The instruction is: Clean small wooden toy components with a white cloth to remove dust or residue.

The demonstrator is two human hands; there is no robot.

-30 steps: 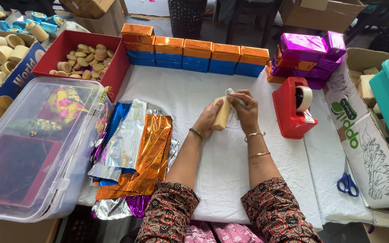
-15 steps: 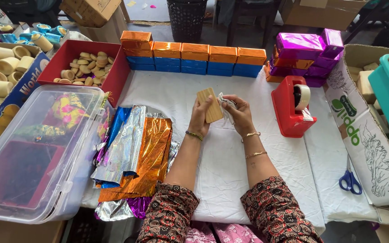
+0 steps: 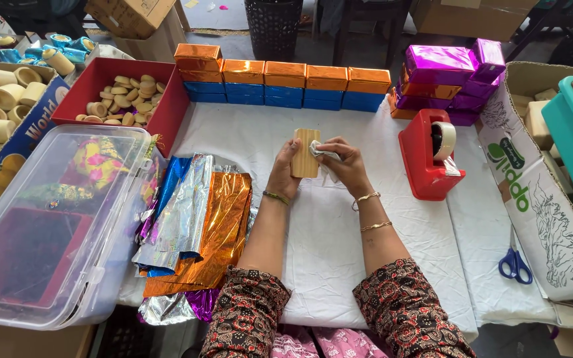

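Both hands (image 3: 316,169) grip the upright wooden block (image 3: 304,152) between them

white-covered work table (image 3: 326,245) under even, soft light. grey floor (image 3: 220,20) beyond its far edge. dark woven basket (image 3: 274,26), dark chair legs (image 3: 346,30) and cardboard boxes (image 3: 134,16) stand there.

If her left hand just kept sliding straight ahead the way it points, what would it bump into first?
The left hand, gripping the wooden block, points away from her across bare white cloth. First in line, probably, is the row of orange and blue wrapped boxes, though depth is hard to judge.
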